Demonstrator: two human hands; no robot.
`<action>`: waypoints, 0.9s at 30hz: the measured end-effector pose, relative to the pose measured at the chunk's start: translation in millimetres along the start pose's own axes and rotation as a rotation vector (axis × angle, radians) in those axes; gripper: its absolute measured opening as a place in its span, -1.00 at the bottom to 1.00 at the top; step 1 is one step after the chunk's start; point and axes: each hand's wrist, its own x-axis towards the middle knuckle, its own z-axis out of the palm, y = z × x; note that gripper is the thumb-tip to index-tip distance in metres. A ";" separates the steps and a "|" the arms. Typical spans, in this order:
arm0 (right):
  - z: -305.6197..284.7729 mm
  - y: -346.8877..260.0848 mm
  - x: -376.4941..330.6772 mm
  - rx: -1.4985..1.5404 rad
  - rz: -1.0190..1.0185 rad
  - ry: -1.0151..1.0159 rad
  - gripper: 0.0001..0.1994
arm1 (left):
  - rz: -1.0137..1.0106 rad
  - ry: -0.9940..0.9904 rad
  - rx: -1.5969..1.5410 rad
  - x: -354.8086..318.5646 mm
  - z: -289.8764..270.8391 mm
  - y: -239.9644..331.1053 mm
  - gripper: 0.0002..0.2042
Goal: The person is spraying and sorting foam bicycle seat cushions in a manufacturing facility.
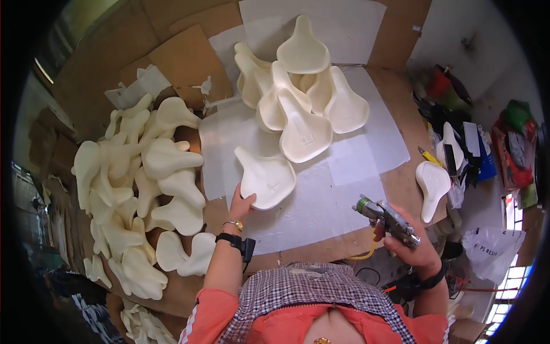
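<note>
A cream foam bicycle saddle pad (269, 179) lies on white sheeting with its hollow side up and its narrow nose toward the upper left. My left hand (240, 204) grips its near left edge, thumb over the rim and the other fingers mostly hidden. Off to the right, my right hand (413, 243) is wrapped round a metal spray gun (391, 221) with a green ring at its nozzle. The gun is held above the table's right front edge, its nozzle pointing up and left toward the pad but well apart from it.
A loose heap of saddle pads (172, 157) covers the left side. Several hollow pads (305, 133) lie overlapping at the back on the white sheeting (355, 189). One more pad (433, 182) rests at the right edge by a yellow cutter (428, 155). A yellow hose (362, 256) hangs below the gun.
</note>
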 end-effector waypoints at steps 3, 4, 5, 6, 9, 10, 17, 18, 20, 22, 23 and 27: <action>-8.5 -1.2 -20.6 -0.076 -0.045 -0.094 -0.43 | 0.086 0.088 0.059 -0.5 1.9 -2.7 -0.37; -9.9 -2.7 -24.9 -0.075 -0.045 -0.096 -0.43 | 0.161 0.150 0.036 -3.0 4.2 -2.4 -0.36; -11.3 -5.0 -28.4 -0.158 -0.037 -0.112 -0.44 | 0.235 0.212 0.013 -5.3 6.1 -2.5 -0.34; -12.4 -6.1 -30.8 -0.240 -0.029 -0.129 -0.45 | 0.235 0.216 0.014 -6.4 7.9 -3.2 -0.34; -7.1 -13.4 -35.8 -0.081 0.003 -0.096 -0.44 | 0.453 0.147 0.063 -7.6 13.6 -7.4 -0.34; -4.0 -15.7 -36.0 -0.081 -0.001 -0.101 -0.44 | 0.438 0.146 0.103 -7.0 13.3 -12.4 -0.34; -16.1 -23.8 -51.3 0.084 -0.170 0.079 -0.40 | 0.440 0.214 0.136 -18.3 -6.5 -28.6 -0.34; -24.3 -19.3 -55.5 0.012 -0.120 0.094 -0.40 | 0.439 0.246 0.106 -23.6 -18.6 -25.7 -0.35; -40.2 -10.2 -52.3 -0.147 -0.011 0.128 -0.40 | 0.432 0.265 0.083 -26.9 -38.8 -16.4 -0.35; -43.4 -12.8 -48.2 -0.104 -0.015 0.168 -0.41 | 0.381 0.328 -0.043 -30.6 -48.1 -4.9 -0.43; -43.0 -14.6 -46.1 -0.063 -0.020 0.199 -0.41 | 0.381 0.318 -0.040 -28.9 -44.2 1.2 -0.43; -42.4 -22.1 -48.2 0.146 -0.182 0.382 -0.38 | 0.386 0.246 -0.181 -12.3 -3.4 40.8 -0.51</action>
